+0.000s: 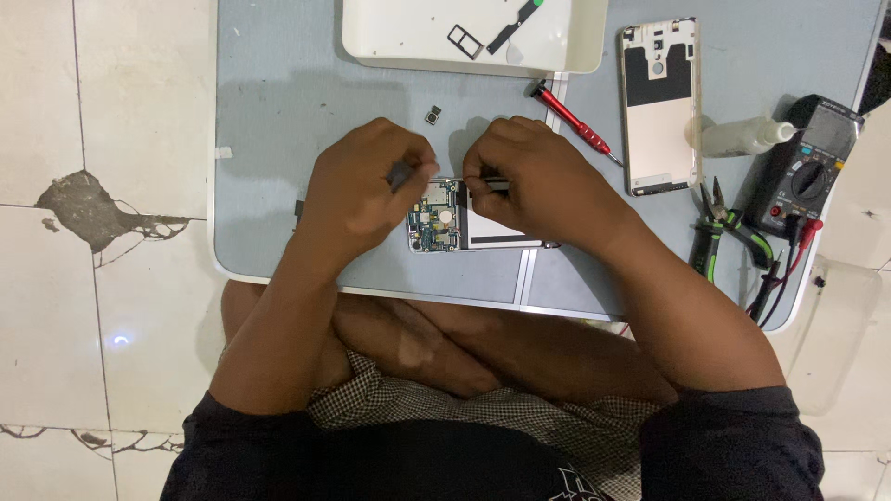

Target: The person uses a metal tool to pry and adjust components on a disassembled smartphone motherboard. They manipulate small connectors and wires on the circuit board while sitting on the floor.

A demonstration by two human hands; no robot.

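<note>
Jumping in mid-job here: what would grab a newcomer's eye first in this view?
Both hands, left hand and right hand, meet over an opened phone with its circuit board bare, mid-table. To the right lie its back cover, a red screwdriver and a multimeter; a white tray sits at the far edge.

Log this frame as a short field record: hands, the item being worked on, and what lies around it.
Left hand: pinching a small dark tool over the opened phone
Right hand: holding a thin dark tool at the phone's top edge
Phone: back off, circuit board exposed
Surface: grey mat
Nearby: red screwdriver, phone back cover, white tray, multimeter, green-handled pliers, small white bottle
</note>
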